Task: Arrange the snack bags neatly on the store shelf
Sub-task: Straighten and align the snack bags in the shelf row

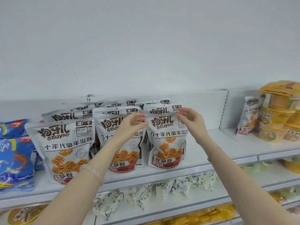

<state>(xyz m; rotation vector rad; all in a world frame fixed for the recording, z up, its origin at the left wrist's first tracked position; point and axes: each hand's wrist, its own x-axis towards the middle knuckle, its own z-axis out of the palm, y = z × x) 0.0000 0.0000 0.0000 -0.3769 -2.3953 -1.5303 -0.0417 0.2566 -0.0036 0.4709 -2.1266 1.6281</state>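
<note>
Several white Gouyaer snack bags stand in rows on the white top shelf [203,161]. The front right bag [167,140] stands upright, and both hands pinch its top edge. My left hand [133,123] grips its top left corner, in front of the middle front bag [113,143]. My right hand [189,120] grips its top right corner. A bigger-looking bag [65,150] stands at the front left. Further bags stand behind these three. One more white bag [250,116] leans at the far right, beyond a shelf divider.
Blue shrimp-chip bags [14,153] crowd the shelf's left end. Yellow cup containers [279,120] are stacked at the far right. Below, a lower shelf holds white patterned packets [162,190] and yellow packs [207,215]. Bare shelf lies right of the held bag.
</note>
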